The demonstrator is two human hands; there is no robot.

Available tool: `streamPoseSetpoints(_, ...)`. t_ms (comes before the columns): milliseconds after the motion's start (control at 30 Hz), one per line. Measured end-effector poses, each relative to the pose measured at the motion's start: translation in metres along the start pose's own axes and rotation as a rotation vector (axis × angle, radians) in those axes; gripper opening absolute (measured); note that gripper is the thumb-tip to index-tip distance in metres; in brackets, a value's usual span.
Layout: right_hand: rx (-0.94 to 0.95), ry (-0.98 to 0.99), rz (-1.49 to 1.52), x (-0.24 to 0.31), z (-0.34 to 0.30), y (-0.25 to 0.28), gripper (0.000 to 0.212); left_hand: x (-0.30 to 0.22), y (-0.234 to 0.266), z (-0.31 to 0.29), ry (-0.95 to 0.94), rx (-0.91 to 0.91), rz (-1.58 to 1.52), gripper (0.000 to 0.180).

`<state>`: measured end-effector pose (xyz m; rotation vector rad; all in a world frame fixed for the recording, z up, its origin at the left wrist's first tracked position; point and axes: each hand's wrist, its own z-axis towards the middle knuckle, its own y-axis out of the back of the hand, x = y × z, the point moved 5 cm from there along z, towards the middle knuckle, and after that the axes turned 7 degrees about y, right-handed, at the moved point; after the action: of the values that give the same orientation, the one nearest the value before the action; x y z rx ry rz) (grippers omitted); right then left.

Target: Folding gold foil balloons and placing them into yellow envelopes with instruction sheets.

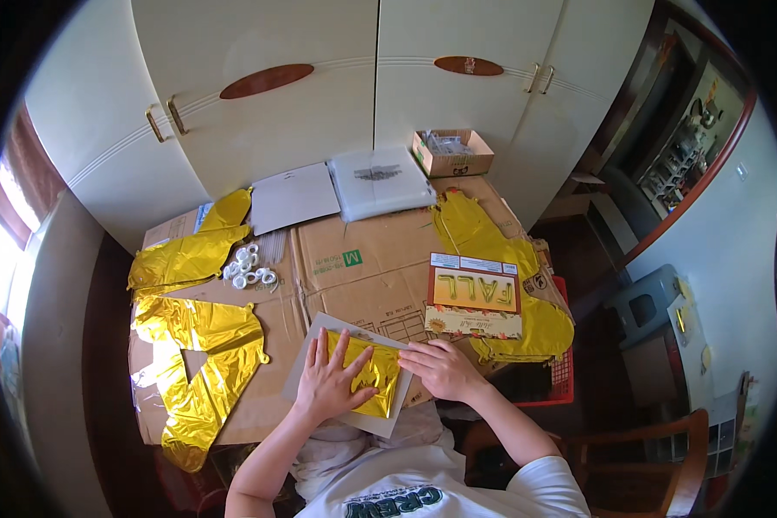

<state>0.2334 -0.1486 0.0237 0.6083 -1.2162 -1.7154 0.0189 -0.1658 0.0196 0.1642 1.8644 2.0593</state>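
Note:
A grey card point(299, 373) lies tilted at the front edge of the cardboard-covered table, with a folded gold foil balloon point(385, 373) on top. My left hand point(330, 382) rests flat on the foil's left part, its fingers spread. At the upper right corner of the foil, my right hand point(445, 366) has its fingers close together on the edge; its thumb is hidden. To the left lies a large flat gold foil letter balloon point(216, 397). A printed package point(473, 295) with gold letters pictured on it sits right of the card.
More gold foil balloons lie at the back left point(181, 259) and along the right side point(479, 226). White ribbon rolls point(249, 268) sit near clear straws. Behind them are a white board point(295, 198), clear plastic bags point(380, 186) and an open box point(453, 155). A red basket point(563, 371) and a wooden chair point(686, 449) stand at right.

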Motion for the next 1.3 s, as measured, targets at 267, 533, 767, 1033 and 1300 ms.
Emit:
streamPoseSetpoints(267, -0.005, 0.045, 0.042, 0.009, -0.004, 0.004, 0.034, 0.0, 0.0, 0.0, -0.008, 0.001, 0.016, 0.072)
streamPoseSetpoints(533, 0.055, 0.042, 0.028, 0.012, -0.001, 0.002, 0.037, 0.001, -0.002, 0.0, -0.01, -0.01, 0.016, 0.072)
streamPoseSetpoints(767, 0.062, -0.014, 0.012, 0.021, -0.001, -0.003, 0.034, 0.0, -0.002, 0.001, -0.005, -0.008, 0.021, 0.073)
streamPoseSetpoints(1033, 0.065, -0.045, 0.0, 0.026, -0.005, -0.005, 0.037, 0.001, -0.002, 0.0, 0.003, -0.002, 0.016, 0.074)
streamPoseSetpoints(1300, -0.139, -0.277, 0.171, -0.004, 0.002, -0.004, 0.03, 0.002, -0.002, 0.0, -0.003, 0.008, 0.002, 0.073)
